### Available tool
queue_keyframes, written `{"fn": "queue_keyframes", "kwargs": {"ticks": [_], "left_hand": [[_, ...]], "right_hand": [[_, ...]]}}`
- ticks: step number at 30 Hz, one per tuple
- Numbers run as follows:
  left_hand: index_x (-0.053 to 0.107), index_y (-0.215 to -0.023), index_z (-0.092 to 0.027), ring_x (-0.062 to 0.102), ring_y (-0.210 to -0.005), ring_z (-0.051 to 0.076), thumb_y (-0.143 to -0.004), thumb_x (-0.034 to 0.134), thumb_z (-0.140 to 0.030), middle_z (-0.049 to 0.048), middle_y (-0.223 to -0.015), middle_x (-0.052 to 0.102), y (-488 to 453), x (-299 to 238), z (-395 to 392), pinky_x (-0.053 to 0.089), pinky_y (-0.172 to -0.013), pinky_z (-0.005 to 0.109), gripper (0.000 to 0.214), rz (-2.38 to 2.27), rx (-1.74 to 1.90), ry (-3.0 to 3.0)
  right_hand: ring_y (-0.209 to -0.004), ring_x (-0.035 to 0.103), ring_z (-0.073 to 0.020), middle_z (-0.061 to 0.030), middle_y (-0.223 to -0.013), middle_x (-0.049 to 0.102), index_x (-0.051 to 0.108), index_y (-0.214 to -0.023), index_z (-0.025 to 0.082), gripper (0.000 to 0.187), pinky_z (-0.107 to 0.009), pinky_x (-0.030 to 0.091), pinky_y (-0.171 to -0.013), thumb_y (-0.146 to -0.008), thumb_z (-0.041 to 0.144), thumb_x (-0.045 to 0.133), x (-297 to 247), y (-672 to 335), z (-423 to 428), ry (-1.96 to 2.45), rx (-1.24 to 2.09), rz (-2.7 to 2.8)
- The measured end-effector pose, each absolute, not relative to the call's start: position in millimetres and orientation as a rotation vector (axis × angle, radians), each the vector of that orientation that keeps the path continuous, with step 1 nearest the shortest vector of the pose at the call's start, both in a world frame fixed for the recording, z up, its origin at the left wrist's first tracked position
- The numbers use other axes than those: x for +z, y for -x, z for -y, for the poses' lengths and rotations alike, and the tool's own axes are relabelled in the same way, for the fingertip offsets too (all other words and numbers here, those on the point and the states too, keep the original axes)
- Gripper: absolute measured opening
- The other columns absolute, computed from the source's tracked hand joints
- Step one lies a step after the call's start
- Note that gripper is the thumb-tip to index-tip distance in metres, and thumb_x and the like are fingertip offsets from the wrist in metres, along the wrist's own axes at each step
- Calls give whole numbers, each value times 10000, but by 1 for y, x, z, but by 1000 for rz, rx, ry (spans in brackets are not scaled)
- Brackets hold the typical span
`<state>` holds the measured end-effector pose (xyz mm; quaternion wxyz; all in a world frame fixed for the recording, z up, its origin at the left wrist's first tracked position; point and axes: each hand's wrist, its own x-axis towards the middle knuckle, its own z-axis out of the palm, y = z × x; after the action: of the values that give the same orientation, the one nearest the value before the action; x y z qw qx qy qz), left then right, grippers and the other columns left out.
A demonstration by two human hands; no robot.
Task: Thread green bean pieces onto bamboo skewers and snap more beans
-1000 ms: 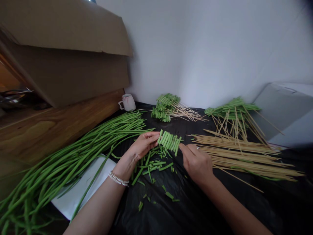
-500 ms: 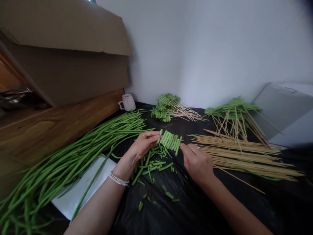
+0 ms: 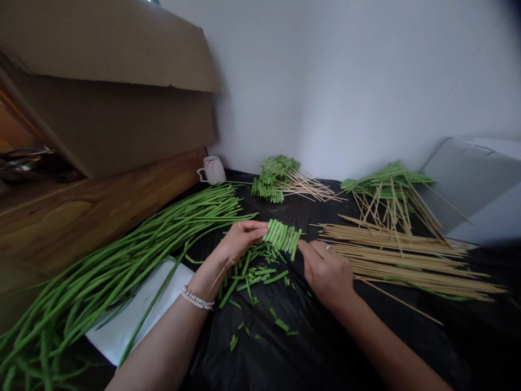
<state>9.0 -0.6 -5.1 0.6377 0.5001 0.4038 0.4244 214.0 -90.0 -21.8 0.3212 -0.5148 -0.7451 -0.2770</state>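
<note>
Between my hands is a skewer of cut green bean pieces, the pieces packed side by side in a row. My left hand is closed, thumb and fingers pinching the bean piece at the left end. My right hand, with a ring on one finger, is closed around the skewer's right end, which its fingers mostly hide. Below the hands, loose bean pieces and scraps lie on the black plastic sheet.
Long green beans stretch along the left, partly over a white board. Bare bamboo skewers lie at right. Filled skewers are stacked at the back, with another pile to the right. A mug stands near a cardboard box.
The end bean piece, apart from the row before, now sits against the others. My left hand has shifted slightly right; my right hand has moved slightly left.
</note>
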Motion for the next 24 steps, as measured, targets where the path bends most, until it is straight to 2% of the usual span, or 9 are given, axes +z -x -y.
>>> {"fn": "queue_keyframes", "kwargs": {"ticks": [7,13,20,24], "left_hand": [[768,-869,-157,618,-714,133,-591,844,-311,69,-864,741,-10,-4,1,465,-727,265,327,-965,985,-1203],[757,-746,-149,567,-635,109,-553,858,-328,40,-734,703,-6,-4,0,446,-665,250,282,-1009,968,-1187],[753,-749,-133,527,-590,93,-577,846,-332,21,-653,665,-4,-8,-1,416,-628,236,278,-1010,900,-1280],[733,-792,-148,578,-643,91,-588,846,-323,12,-738,679,-10,-4,4,457,-674,237,292,-951,932,-1135]], "right_hand": [[-667,513,-143,-23,-716,612,684,-996,146,238,-278,331,-618,-895,137,469,-23,-214,89,1351,-662,1962],[-668,510,-141,-26,-709,610,680,-976,147,244,-271,337,-635,-886,118,455,-24,-213,90,1324,-654,1957],[-676,512,-150,-40,-717,610,671,-958,135,254,-276,355,-630,-864,94,439,-26,-216,90,1309,-680,2000],[-677,519,-145,-33,-735,613,668,-1001,147,255,-272,352,-630,-890,111,441,-26,-218,88,1324,-656,1970]]}}
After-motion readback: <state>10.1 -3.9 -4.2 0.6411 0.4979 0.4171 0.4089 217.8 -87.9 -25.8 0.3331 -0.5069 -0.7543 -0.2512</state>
